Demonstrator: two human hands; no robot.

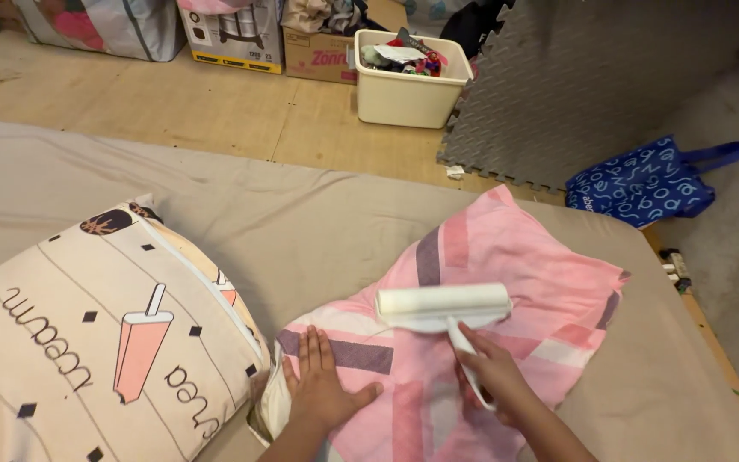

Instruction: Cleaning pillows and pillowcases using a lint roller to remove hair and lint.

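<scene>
While the left hand (322, 385) lies flat on the pink cloth (506, 334), the right hand (493, 368) grips a white lint roller (443, 304).

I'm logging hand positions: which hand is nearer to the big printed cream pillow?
Left. The left hand lies flat on the pink cloth right beside the cream pillow; the right hand grips the lint roller farther away.

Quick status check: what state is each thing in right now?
left hand: flat, pressing on the pink pillowcase
right hand: grip closed on the lint roller handle
lint roller: lying on the pillowcase
pink pillowcase: wrinkled, spread on the bed
printed pillow: lying beside it
white bin: open, full
</scene>
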